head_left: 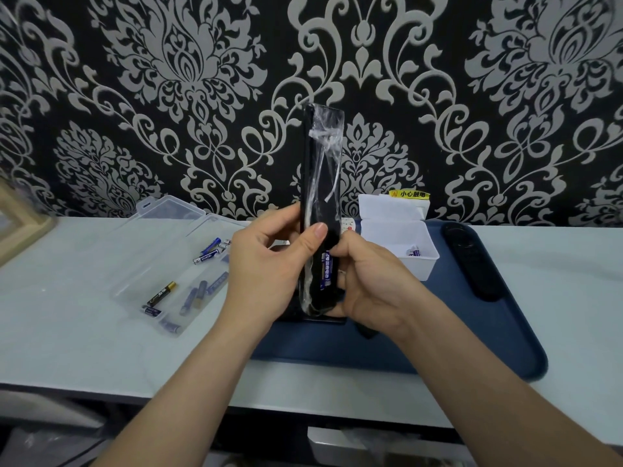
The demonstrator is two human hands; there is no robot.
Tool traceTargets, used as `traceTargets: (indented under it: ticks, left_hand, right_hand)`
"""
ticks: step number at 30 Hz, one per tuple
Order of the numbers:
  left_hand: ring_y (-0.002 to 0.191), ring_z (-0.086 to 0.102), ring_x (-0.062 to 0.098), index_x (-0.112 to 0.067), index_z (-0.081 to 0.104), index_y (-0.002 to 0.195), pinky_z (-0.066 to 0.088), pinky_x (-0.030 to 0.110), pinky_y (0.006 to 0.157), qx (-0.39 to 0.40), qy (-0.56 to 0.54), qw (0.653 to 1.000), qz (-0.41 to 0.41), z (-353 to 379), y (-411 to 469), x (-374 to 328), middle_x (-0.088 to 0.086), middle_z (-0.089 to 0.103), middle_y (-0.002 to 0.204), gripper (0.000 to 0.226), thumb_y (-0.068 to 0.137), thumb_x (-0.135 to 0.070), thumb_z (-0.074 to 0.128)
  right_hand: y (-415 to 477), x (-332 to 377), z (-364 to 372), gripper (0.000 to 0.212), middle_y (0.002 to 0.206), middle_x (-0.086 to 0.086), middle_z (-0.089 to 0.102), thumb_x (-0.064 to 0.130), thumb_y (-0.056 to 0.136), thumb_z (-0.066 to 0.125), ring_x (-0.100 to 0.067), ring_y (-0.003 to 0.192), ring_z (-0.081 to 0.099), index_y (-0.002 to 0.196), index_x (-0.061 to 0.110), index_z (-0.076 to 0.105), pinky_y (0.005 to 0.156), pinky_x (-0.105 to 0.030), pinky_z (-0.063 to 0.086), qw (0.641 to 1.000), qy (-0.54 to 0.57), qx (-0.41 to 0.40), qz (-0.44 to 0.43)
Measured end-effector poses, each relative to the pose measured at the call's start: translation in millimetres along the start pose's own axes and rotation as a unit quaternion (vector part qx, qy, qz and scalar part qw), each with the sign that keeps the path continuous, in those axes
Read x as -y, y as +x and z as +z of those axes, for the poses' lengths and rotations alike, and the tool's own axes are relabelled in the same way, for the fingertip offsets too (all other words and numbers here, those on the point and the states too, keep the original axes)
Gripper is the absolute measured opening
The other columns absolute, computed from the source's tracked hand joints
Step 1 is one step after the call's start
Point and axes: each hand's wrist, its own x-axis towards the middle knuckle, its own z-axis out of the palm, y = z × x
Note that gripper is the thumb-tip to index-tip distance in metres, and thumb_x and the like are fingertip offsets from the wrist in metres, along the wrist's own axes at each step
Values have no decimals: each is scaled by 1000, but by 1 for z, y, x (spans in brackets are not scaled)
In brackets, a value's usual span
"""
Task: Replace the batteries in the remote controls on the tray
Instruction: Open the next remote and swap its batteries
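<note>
Forearms nearest, reaching in over table [67,332] front edge. At table's far left edge, wooden frame [20,224] corner, blurred. Left of tray [505,332], clear plastic case [151,251] lying open, loose batteries [188,298] inside, a few more on its lid; likely the fresh stock, judging by layout only. Left hand [269,267] wrapped round held remote [323,156], thumb pressing on its back. Held remote upright above tray's left half, black, wrapped in clear film, compartment open, no cover seen. One blue-label battery [326,269] sitting in bay; second slot hidden by fingers. Right hand [371,284] gripping lower end, fingertips at that battery; seating or prying out, cannot tell. Behind hands, white remote [349,227] peeking out. Near tray's far edge, white bin [418,267] holding two small batteries [414,252], probably spent ones. Along tray's right edge, second remote [472,261] lying flat, face up, seemingly untouched. Judged: one remote mid-swap, cover yet to refit, other remotes left.
</note>
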Motion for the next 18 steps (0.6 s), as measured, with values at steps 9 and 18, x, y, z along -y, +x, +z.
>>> traceTargets:
  ticks: [9,18]
  left_hand:
    - [85,65,19,-32,70,102,54,26,79,-25,28,999,-11,11,-2,5,2,69,94,26,80,-17,74]
    - [72,66,8,-23,46,124,56,27,67,-89,-61,985,-132,1,7,6,-2,66,83,43,88,-10,67]
  right_hand:
    - [7,-8,-3,43,72,-8,63,-6,63,38,-24,63,59,91,11,66,71,-42,55,999,28,-12,-8]
    - [1,7,-10,38,95,-14,67,-5,92,43,-22,74,60,120,7,66,66,-38,52,992,-47,47,-111]
